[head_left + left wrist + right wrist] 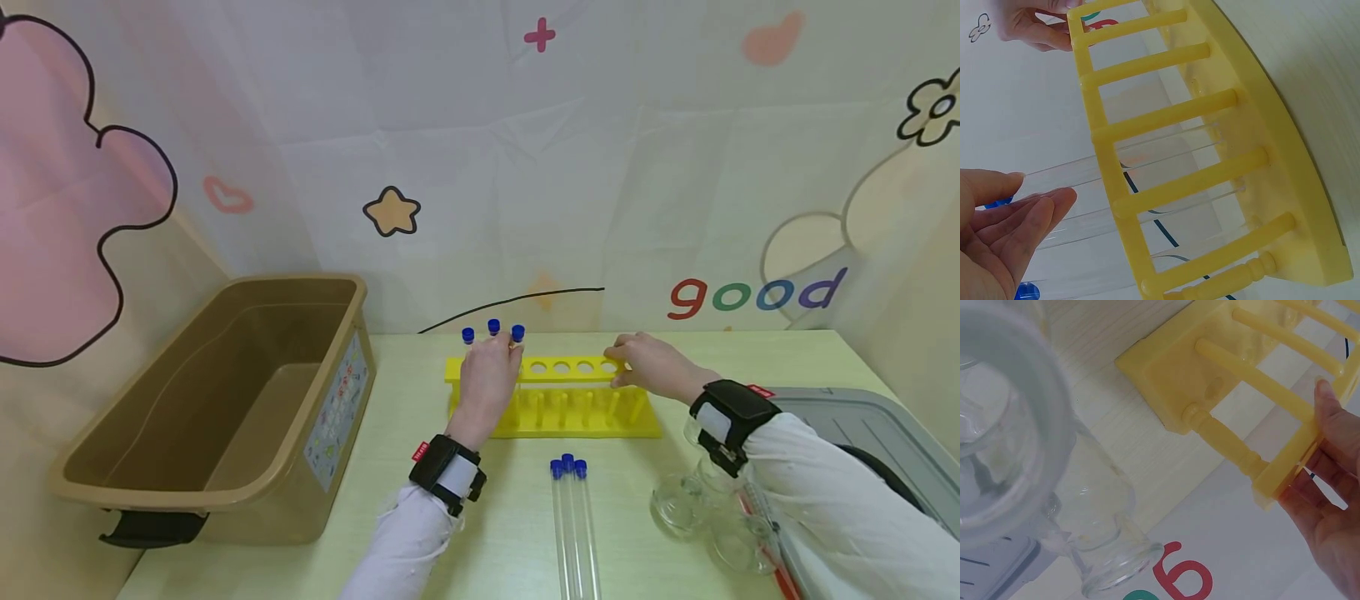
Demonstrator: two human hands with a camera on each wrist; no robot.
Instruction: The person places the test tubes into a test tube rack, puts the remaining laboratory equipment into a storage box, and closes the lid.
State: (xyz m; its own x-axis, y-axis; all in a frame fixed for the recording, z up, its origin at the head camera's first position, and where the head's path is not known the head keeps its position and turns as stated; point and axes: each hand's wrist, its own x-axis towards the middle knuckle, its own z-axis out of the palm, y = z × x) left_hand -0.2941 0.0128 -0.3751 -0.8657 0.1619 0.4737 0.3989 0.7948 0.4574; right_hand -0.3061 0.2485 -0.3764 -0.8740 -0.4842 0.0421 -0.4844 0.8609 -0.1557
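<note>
A yellow test tube rack [573,427] stands on the table, with three blue-capped test tubes upright in its left end. My left hand [487,379] is at those tubes; in the left wrist view its thumb and fingers pinch one clear test tube [1063,175] just below the cap. The tube's lower end is down inside the rack. At the rack's right end my right hand [652,367] grips the top bar, thumb on one side and fingers on the other, as the right wrist view shows. Three more capped test tubes [575,533] lie side by side in front of the rack.
Left of the rack is a big brown bin [348,283] with a black handle. Clear glass vessels [678,504] stand under the right forearm, beside a grey tray or lid [847,408]. A printed cloth [480,167] hangs behind the table.
</note>
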